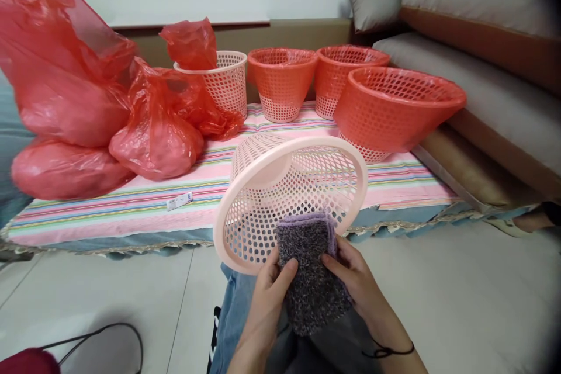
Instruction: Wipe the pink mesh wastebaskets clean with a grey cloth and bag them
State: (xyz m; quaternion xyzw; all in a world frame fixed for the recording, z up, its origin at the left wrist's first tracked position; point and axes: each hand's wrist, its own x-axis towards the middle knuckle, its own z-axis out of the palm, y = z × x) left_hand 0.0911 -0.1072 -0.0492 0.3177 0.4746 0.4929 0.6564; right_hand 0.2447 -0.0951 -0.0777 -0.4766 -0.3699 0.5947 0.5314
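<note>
A folded dark grey, fuzzy cleaning cloth [311,280] with a purple edge is held between both hands. My left hand [274,283] grips its left side, thumb on the front. On the right side, my right hand [350,274] pinches it with the thumb on top; a thin black band circles that wrist. Just beyond the cloth, a pale pink perforated basket [263,166] lies tilted on its side, its mouth facing me. The basket rests partly on the striped cloth cover and partly over its front edge, near my knees. Fingers behind the cloth are hidden.
Filled red plastic bags [158,146] pile up on the left of the striped cover [210,187]. Behind stand a pink basket [230,79] holding a red bag and several baskets lined with red bags [283,79]. Stacked cushions [482,87] rise at right. A small white label [179,201] lies in front.
</note>
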